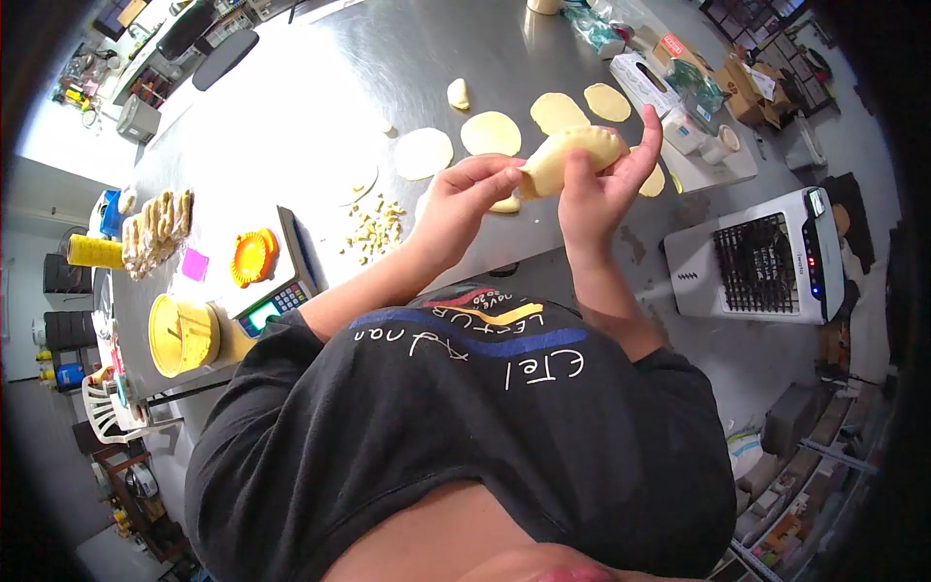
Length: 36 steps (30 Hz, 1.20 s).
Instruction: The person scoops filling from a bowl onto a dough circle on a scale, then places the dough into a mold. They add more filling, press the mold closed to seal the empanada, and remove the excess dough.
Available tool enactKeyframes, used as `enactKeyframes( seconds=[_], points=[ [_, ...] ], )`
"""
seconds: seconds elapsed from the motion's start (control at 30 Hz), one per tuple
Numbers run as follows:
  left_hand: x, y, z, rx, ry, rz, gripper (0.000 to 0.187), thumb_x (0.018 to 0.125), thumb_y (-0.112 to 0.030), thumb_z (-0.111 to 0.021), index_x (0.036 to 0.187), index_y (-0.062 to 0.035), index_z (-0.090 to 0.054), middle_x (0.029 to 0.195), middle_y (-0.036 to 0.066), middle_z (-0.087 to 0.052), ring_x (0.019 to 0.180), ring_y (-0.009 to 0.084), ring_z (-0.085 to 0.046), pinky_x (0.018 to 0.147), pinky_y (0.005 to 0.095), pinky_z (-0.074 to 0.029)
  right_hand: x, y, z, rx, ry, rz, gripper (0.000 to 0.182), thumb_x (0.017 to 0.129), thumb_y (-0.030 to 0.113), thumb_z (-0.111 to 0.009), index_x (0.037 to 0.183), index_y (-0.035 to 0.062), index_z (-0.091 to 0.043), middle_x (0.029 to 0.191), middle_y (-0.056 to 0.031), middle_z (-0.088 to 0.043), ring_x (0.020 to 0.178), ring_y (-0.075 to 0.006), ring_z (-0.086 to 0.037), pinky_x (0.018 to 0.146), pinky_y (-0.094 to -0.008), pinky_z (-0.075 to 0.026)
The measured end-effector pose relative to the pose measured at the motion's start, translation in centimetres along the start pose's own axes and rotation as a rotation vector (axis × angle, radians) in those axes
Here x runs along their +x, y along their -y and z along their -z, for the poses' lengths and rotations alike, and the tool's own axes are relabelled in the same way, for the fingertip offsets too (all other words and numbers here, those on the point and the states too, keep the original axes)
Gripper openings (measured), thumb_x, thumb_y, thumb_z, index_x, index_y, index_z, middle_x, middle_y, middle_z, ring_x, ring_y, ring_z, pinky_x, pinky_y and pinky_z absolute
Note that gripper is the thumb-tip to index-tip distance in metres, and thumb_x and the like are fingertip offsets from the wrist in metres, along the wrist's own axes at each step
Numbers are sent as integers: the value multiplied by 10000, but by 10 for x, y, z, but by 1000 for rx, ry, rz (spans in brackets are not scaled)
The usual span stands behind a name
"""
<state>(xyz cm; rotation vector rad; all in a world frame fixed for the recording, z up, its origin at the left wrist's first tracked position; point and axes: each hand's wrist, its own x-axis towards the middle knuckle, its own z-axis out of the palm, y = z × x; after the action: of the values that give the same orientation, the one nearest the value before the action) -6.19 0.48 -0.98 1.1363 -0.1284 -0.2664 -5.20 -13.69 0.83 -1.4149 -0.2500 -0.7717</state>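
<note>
A folded half-moon dough pastry (562, 158) with a pinched edge is held above the steel table. Around its middle, my right hand (599, 194) is closed, thumb on the near face and one finger stretched upward. My left hand (472, 194) pinches the pastry's left corner between thumb and fingers. Beneath and around my hands lie flat dough rounds, including one round (491, 133) just behind and another (424, 153) to the left. A small folded piece of dough (459, 94) sits farther back. Part of a dough piece (505, 205) shows below the held pastry.
Small dough bits (373, 233) are scattered left of my left hand. Farther left are a digital scale (276, 301), an orange dough mould (254, 257), a yellow tub (184, 335) and a bagged stack (157, 233). Boxes and containers (693, 126) line the right side, near a white appliance (752, 257).
</note>
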Motion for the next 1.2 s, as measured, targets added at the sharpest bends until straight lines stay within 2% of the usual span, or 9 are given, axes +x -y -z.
enactKeyframes(
  seconds=[0.13,0.27,0.37,0.47,0.87,0.97,1.03,1.13,1.2],
  points=[
    [3,-10,-5,-285,41,177,264,845,-231,-627,1037,-51,-640,934,10,-616,836,75,-517,778,232,-398,3,4,-2,23,-4,7,726,737,-52,-483,1372,66,-151,959,-105,-502,827,-156,-533,753,-277,-473],
    [7,0,-7,-277,38,127,265,850,-226,-623,1061,-67,-634,950,6,-605,811,84,-524,776,236,-407,6,6,-5,27,-19,34,714,739,-54,-472,1369,62,-155,964,-114,-507,822,-157,-538,750,-279,-474],
    [6,8,-9,32,-47,-96,251,832,-206,-640,1040,-65,-641,955,22,-606,790,101,-533,764,254,-427,9,3,-5,5,-55,35,709,740,-53,-468,1367,59,-157,966,-121,-510,814,-162,-544,744,-282,-475],
    [7,12,-9,464,-32,-556,196,790,-147,-670,941,-23,-648,859,70,-631,775,142,-556,718,274,-445,9,5,-5,-3,-83,46,705,738,-54,-466,1364,55,-159,967,-125,-514,804,-165,-547,733,-283,-477],
    [9,6,-11,263,-41,-483,100,817,-106,-632,830,-10,-655,798,52,-626,744,140,-556,681,265,-429,13,8,-6,-1,-78,91,690,744,-53,-462,1359,41,-164,1037,-140,-497,862,-185,-542,761,-292,-473],
    [6,-1,-11,349,-30,-527,116,836,-112,-608,854,-8,-656,813,58,-628,752,140,-557,689,265,-428,17,10,-6,-5,-73,124,770,720,-63,-519,1362,48,-109,930,-114,-493,794,-156,-529,749,-279,-465],
    [2,-11,-10,386,-7,-506,128,846,-120,-598,870,-10,-658,826,61,-631,758,140,-558,695,267,-428,17,18,-9,24,-112,101,684,738,-53,-461,1359,45,-191,1126,-150,-448,946,-209,-531,832,-311,-466],
    [0,-23,-12,462,94,-390,167,898,-120,-533,933,9,-632,892,40,-587,820,104,-506,742,242,-419,16,18,-7,5,-124,105,686,735,-47,-463,1361,49,-199,1126,-147,-450,943,-208,-531,837,-319,-466],
    [0,-22,-17,212,47,-301,162,897,-121,-540,958,0,-628,887,23,-591,840,94,-505,768,243,-410,17,20,-8,9,-120,117,688,735,-44,-463,1362,52,-197,1122,-146,-453,940,-204,-531,832,-318,-468]
  ],
)
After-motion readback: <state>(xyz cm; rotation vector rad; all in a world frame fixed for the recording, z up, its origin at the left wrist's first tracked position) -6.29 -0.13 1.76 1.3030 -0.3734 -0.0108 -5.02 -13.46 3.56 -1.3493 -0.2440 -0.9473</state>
